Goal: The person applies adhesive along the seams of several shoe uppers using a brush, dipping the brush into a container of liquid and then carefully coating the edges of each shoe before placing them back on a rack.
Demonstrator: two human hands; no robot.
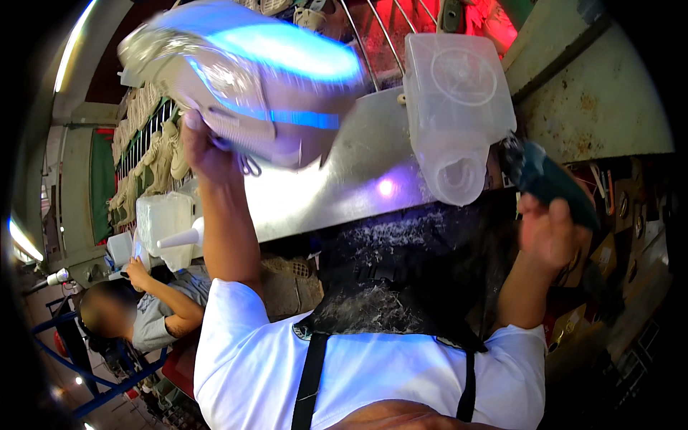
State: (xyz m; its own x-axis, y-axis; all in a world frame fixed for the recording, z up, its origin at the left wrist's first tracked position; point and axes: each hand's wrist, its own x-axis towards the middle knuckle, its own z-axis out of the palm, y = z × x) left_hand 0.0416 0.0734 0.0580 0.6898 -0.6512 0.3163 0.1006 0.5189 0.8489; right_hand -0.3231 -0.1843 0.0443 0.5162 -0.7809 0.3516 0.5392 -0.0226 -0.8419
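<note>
My left hand point(204, 147) is raised at the upper left, closed on the near edge of a beige shoe point(287, 129). Motion smears the shoe, and strong blue light falls across it; a dark lace loop hangs below. At the right, my right hand point(548, 233) grips a dark green tool point(552, 183) with a frayed, pale tip, perhaps a brush. That tip is beside a translucent plastic container point(455, 93) with a round opening at its near end. The container rests on a shiny metal table point(287, 208).
Racks of beige shoes point(147, 158) stand at the left. A second clear container point(165, 222) and a white nozzle point(179, 238) are near the table's left end. Another person point(158, 308) works at lower left. A rusty metal panel point(595, 100) rises at right, past red-lit bars.
</note>
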